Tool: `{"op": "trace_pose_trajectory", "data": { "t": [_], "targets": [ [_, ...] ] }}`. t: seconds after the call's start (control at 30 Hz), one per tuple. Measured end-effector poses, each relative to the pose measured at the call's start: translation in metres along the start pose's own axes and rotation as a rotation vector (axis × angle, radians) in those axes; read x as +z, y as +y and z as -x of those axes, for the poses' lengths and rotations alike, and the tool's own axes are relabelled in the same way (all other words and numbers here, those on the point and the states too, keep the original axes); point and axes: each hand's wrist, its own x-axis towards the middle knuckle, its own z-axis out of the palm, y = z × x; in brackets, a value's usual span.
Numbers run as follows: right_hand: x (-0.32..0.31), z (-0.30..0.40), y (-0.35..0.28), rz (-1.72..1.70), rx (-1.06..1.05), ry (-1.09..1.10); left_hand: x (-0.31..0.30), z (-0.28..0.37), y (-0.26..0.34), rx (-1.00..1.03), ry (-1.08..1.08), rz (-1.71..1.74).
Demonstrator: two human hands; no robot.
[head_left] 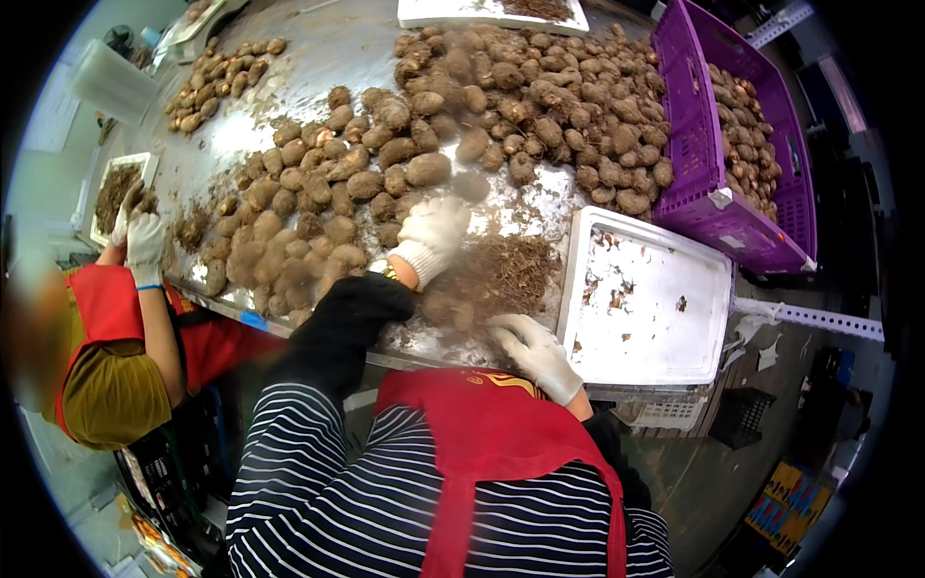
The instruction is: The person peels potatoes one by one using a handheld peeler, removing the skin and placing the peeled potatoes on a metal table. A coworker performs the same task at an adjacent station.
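Note:
Brown, hairy taro corms (365, 184) lie in a wide heap on a metal worktable (318, 43). My left hand (436, 230), in a white knitted glove, is at the right edge of this heap, its back turned up; what lies under its fingers is hidden. Near the table's front edge my right hand (531, 350), gloved too, rests with its fingers slightly bent beside a pile of brown root fibres and peelings (513, 274). Blurred, roundish shapes between the hands look like corms. I cannot tell whether either hand grips anything.
A white foam tray (650, 373) with scraps stands at right, below a purple plastic crate (766, 238) holding corms. Another foam tray (491, 20) is at the far edge. At left, a co-worker's gloved hands (144, 238) are near a small tray of fibres (149, 170) and a separate corm pile (217, 83).

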Motion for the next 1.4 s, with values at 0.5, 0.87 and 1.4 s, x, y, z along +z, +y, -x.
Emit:
{"op": "trace_pose_trajectory", "data": {
  "t": [0.5,0.87,1.4],
  "targets": [
    [-0.003,-0.003,0.011,0.081,-0.11,-0.001,-0.029,-0.005,0.061,-0.125,-0.192,0.023],
    [-0.003,-0.007,0.027,0.121,-0.153,-0.017,-0.061,0.051,-0.007,-0.272,-0.171,1.862],
    [-0.014,-0.02,0.012,0.005,-0.058,-0.038,-0.066,0.067,0.003,-0.239,-0.07,1.464]
  ]
}}
